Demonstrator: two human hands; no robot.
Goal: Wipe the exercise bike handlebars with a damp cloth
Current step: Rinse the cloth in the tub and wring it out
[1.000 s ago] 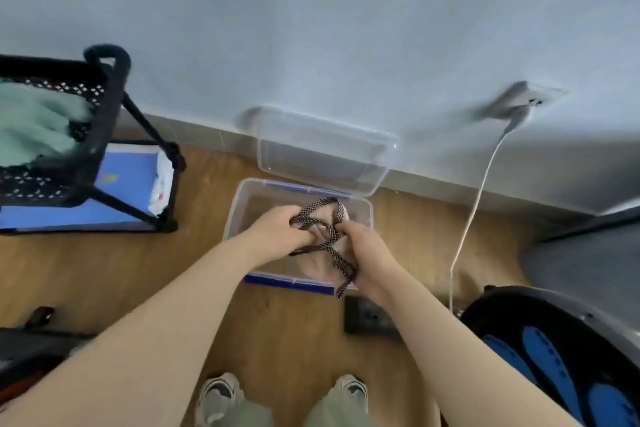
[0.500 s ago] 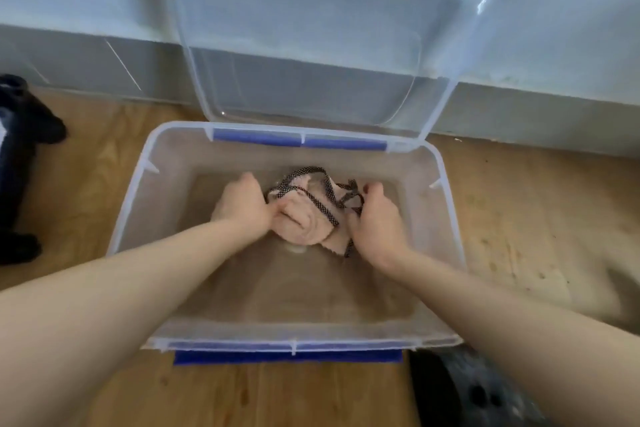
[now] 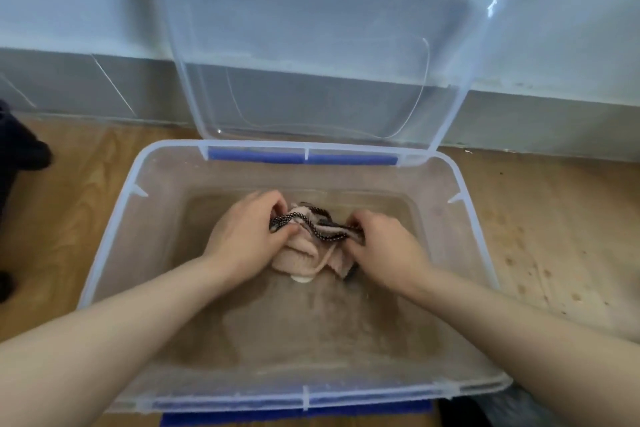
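The clear tub (image 3: 110,240) is lying open at the top, giving free passage from above and over its near rim. Its lid (image 3: 311,45) is standing upright along the far rim, closing off the wall side. The left hand (image 3: 246,236), the right hand (image 3: 388,246) and the cloth (image 3: 301,251) they are gripping are filling the tub's middle, leaving room toward the side walls and near end. A dark object (image 3: 20,156) is crowding the floor (image 3: 554,218) at the left.

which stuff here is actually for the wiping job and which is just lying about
For the job:
- cloth, bunched up low inside the tub
- left hand and right hand, both keeping a grip on the cloth
- tub, apparently holding water

Just lying about:
- lid, standing open behind the tub
- black object at the left edge
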